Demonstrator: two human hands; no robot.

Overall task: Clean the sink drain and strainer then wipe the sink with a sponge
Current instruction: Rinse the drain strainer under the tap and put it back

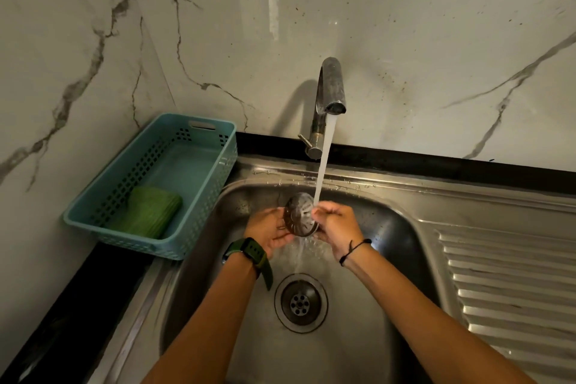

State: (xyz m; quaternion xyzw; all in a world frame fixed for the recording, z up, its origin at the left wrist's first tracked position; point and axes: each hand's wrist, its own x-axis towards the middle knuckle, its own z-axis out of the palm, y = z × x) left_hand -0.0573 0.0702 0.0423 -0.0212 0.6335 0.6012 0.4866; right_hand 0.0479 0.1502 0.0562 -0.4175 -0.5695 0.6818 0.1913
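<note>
A round metal strainer [298,211] with slots is held tilted under running water from the tap [333,87], above the steel sink [386,224]. My left hand [269,229], with a green watch on the wrist, grips the strainer's left edge. On the strainer's right side my right hand [338,224] holds it with curled fingers, right where the stream lands. Below the hands lies the open drain [300,302], with water falling toward it. A green sponge [149,212] lies in the blue basket [93,221] at the left.
The ribbed steel drainboard [505,274] stretches to the right of the basin. A black counter edge [93,284] runs along the left and behind the sink. Marble wall tiles stand behind the tap, whose lever [304,139] sticks out to the left.
</note>
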